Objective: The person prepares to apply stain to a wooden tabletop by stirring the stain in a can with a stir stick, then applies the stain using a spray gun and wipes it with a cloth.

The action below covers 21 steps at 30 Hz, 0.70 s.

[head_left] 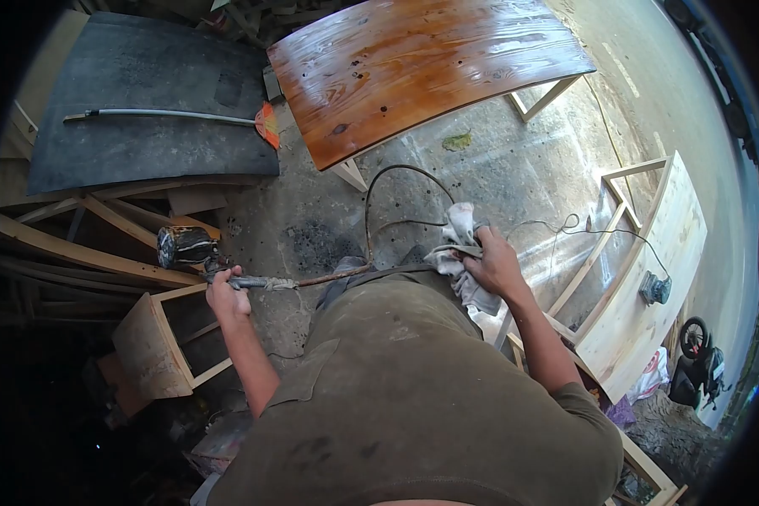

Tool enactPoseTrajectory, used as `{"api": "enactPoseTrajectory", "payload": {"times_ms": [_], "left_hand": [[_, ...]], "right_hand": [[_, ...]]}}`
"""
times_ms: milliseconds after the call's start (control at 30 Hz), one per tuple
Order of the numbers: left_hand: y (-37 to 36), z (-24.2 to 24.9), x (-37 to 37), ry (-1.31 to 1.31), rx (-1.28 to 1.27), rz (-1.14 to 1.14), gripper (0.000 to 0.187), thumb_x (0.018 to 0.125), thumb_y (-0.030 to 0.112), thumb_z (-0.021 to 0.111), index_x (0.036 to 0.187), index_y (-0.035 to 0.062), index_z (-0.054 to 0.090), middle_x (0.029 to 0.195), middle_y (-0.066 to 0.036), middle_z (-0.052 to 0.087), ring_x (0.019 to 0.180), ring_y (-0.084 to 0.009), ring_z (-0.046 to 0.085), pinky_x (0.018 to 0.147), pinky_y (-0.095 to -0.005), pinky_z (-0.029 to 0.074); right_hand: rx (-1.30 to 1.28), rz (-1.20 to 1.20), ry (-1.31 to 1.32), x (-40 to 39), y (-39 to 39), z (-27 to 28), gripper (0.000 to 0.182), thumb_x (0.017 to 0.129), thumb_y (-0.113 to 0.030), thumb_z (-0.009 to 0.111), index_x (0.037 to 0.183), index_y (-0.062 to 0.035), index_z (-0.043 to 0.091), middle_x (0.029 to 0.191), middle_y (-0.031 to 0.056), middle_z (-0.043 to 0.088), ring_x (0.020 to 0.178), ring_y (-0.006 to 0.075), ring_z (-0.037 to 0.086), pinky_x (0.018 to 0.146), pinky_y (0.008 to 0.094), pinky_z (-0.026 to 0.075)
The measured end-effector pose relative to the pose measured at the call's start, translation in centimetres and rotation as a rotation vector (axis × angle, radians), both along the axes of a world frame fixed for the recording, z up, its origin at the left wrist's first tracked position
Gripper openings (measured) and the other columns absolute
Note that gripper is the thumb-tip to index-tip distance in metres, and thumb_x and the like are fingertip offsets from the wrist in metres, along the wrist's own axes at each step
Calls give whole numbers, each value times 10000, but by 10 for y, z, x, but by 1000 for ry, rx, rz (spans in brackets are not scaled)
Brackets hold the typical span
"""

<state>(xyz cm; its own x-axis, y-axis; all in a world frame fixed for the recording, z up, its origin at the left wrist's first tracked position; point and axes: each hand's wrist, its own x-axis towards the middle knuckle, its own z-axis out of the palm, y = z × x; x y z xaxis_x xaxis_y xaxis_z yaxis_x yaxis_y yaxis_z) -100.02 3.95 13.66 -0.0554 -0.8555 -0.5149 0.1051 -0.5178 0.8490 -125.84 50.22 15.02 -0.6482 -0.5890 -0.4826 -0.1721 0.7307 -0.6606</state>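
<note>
My left hand (228,295) is wrapped round the handle of a paint spray gun (213,261), whose paint-stained cup (185,246) points out to the left. From the gun's handle a brown hose (337,277) runs across my waist and loops over the floor. At my right side, my right hand (495,260) grips a crumpled whitish rag (460,226); part of it hangs below the fingers. Ahead of me stands a wooden table with a glossy reddish-brown top (422,72).
A dark board (160,93) at left carries a broom (177,115) with an orange head. Bare wooden frames (173,337) stand by my left. On the right, a pale wooden table (649,278) bears a corded power tool (655,289). A leaf (457,142) lies on the concrete floor.
</note>
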Motion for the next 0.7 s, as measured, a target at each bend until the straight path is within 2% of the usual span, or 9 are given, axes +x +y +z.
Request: {"api": "enactPoseTrajectory", "payload": {"times_ms": [67,167,267,333,433,467,567,667,700], "left_hand": [[-1,-3,2,-10,6,5,287,843,-88,583,1124,-51,539,1071,-124,569,881,-260,644,838,-405,594],[-10,-10,1,1,-13,-14,279,844,-85,583,1118,-54,536,1062,-123,565,874,-259,645,837,-404,595],[-13,-10,-1,14,-10,-19,278,846,-82,584,1117,-51,536,1055,-121,561,871,-258,645,836,-404,596],[-14,-6,-6,8,6,-17,274,846,-81,585,1115,-48,538,1054,-118,559,868,-258,645,831,-404,597],[-20,-11,-10,24,-9,-4,275,845,-66,596,1113,-40,541,1057,-115,557,868,-259,646,851,-422,586],[-21,-13,-9,19,-3,5,276,846,-64,597,1115,-39,540,1057,-116,555,873,-260,645,857,-427,583],[-33,-23,-19,18,14,6,281,847,-60,599,1119,-37,535,1054,-119,551,886,-262,645,873,-438,577],[-44,-28,-15,-18,55,-23,281,848,-56,601,1118,-39,526,1047,-119,547,887,-261,646,877,-441,576],[-54,-30,-18,-25,64,-33,280,848,-55,603,1116,-39,523,1045,-117,546,886,-260,647,878,-445,575]], "right_hand": [[-7,60,303,5,-9,7,518,854,-337,785,1198,5,604,1112,222,684,1069,414,639,911,442,506],[44,297,-44,23,-13,8,716,851,-333,742,1442,-27,476,1195,266,679,1038,453,658,900,466,513],[-17,271,-382,-11,-14,-5,595,882,-336,719,1355,7,607,1140,244,712,1056,342,684,927,388,509],[31,104,-698,-9,0,-66,449,952,-334,680,1224,21,714,1117,166,737,1018,221,681,909,340,503],[-64,-317,-820,-2,-16,-82,485,927,-415,675,1129,19,754,980,120,757,867,219,682,764,362,510],[-98,-240,-645,-6,-25,-88,493,927,-430,672,1032,43,758,866,113,747,773,217,670,702,381,499],[-284,-673,-262,-35,-59,-134,477,933,-415,670,967,55,738,811,131,731,708,220,653,666,400,489],[-428,-864,-192,-43,-92,-122,316,972,-299,674,950,12,721,844,34,713,691,150,647,641,308,508],[-266,-723,-219,-27,-102,-107,295,950,-258,656,1013,28,692,904,91,702,786,187,659,710,346,514]]}}
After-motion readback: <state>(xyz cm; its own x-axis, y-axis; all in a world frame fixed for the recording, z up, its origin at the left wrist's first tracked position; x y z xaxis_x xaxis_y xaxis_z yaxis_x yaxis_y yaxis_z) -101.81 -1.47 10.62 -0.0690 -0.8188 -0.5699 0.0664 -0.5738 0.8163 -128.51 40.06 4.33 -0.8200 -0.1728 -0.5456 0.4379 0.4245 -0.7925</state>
